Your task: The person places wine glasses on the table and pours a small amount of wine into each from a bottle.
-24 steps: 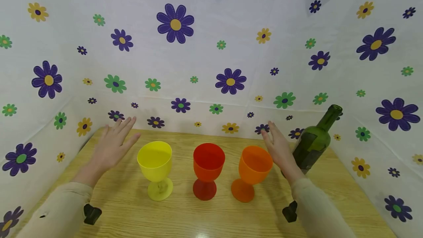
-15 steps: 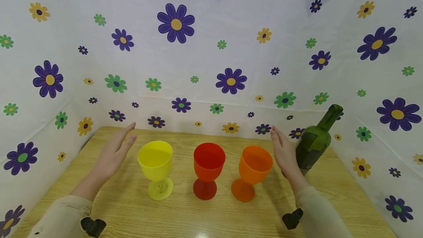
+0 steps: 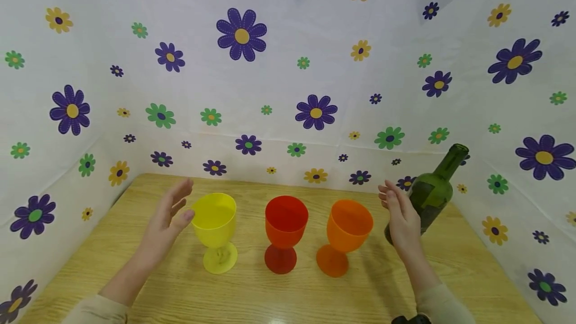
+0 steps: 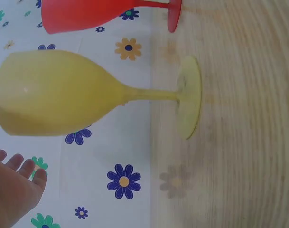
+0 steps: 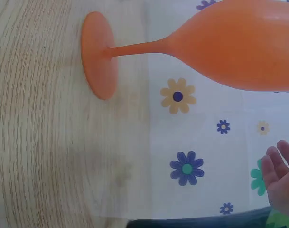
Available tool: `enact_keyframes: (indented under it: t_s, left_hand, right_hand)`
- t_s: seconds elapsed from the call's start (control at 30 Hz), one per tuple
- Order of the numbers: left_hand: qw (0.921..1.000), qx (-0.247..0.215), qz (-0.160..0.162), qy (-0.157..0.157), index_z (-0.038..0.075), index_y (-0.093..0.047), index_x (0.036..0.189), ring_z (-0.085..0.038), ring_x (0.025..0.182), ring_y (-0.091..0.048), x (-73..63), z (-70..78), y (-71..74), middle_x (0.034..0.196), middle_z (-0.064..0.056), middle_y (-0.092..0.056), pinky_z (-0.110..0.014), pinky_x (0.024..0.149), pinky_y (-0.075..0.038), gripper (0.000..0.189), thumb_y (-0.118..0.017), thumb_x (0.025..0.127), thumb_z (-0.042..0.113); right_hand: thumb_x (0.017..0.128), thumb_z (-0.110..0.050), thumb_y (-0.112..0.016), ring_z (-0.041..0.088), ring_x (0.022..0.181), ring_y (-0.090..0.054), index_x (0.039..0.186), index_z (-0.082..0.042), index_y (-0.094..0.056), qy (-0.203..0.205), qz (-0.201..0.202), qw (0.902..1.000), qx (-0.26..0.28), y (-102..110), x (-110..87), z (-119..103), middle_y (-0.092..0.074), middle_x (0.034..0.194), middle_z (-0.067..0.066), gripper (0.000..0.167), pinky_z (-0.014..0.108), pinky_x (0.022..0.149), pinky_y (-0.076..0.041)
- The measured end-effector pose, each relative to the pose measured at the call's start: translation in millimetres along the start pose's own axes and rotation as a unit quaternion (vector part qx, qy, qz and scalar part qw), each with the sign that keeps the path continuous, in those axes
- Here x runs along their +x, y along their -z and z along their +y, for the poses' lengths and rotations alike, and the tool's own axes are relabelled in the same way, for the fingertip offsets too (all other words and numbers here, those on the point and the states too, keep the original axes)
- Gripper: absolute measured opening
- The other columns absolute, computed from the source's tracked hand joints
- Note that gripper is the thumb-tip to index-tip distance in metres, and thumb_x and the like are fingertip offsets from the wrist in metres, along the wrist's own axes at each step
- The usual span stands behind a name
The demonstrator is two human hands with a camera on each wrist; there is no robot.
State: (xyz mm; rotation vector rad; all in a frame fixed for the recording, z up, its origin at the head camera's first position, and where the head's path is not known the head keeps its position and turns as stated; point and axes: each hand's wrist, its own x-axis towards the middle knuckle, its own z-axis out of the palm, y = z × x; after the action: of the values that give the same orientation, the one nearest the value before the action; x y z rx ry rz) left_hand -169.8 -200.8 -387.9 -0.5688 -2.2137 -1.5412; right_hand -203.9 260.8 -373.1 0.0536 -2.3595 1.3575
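Observation:
Three plastic goblets stand upright in a row: a yellow goblet, a red goblet and an orange goblet. My left hand hovers just left of the yellow one, thumb by its rim and fingers loosely bent. The left wrist view shows a gap between the left hand and the yellow goblet. A green glass bottle stands at the right, partly hidden by my right hand. That hand is between bottle and orange goblet, holding nothing, its fingers relaxed; contact with the bottle cannot be told.
The goblets and bottle share a light wooden table. A white flower-printed cloth rises behind the table and along both sides. A black wrist camera shows at the bottom edge.
My left hand has turned and come right, nearer the yellow goblet. The right hand has shifted right, in front of the bottle, and its fingers bend more. Goblets and bottle have stayed put.

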Motion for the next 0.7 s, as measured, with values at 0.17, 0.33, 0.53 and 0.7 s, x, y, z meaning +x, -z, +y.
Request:
enact_keyframes:
  t_s: [0.17,0.33,0.53,0.7]
  left_hand:
    - [0.999,0.044,0.002,0.006,0.014,-0.031,0.148,-0.024,0.132,-0.033,-4.9,1.8,-6.1,0.148,-0.005,-0.034,-0.018,0.106,-0.029,0.073,-0.069,0.086,0.005]
    - [0.9961,0.082,-0.002,0.034,0.021,-0.029,0.149,-0.027,0.134,-0.033,-7.0,4.4,-11.9,0.149,-0.005,-0.034,-0.045,0.108,-0.032,0.084,-0.078,0.081,0.016]
    - [0.9965,0.059,-0.006,0.059,0.019,-0.023,0.151,-0.034,0.135,-0.03,-9.8,2.1,-18.6,0.15,-0.01,-0.03,-0.061,0.104,-0.029,0.091,-0.079,0.08,0.019]
    - [0.9953,0.052,-0.012,0.081,0.019,-0.019,0.152,-0.036,0.133,-0.032,-11.6,0.9,-20.8,0.15,-0.011,-0.031,-0.063,0.104,-0.028,0.092,-0.078,0.081,0.024]
  right_hand:
    - [0.099,-0.025,-0.053,0.016,0.114,-0.049,0.138,-0.01,-0.049,0.069,0.063,0.9939,-0.058,11,-6.6,-4,-0.056,0.13,0.007,0.042,0.025,0.1,-0.036]
    - [0.09,-0.029,-0.067,0.037,0.12,-0.039,0.133,-0.002,-0.052,0.196,0.135,0.9646,-0.112,23,-6.8,2,-0.049,0.133,0.019,0.053,0.053,0.1,-0.032]
    - [0.081,-0.064,-0.06,0.043,0.13,-0.023,0.141,-0.001,-0.038,0.228,0.173,0.9416,-0.178,39,-6.2,13,-0.028,0.148,0.018,0.089,0.061,0.102,-0.018]
    - [0.079,-0.048,-0.074,0.04,0.137,-0.014,0.149,-0.005,-0.022,0.124,0.173,0.9581,-0.191,54,-3.8,19,-0.015,0.154,0.016,0.097,0.063,0.105,-0.011]
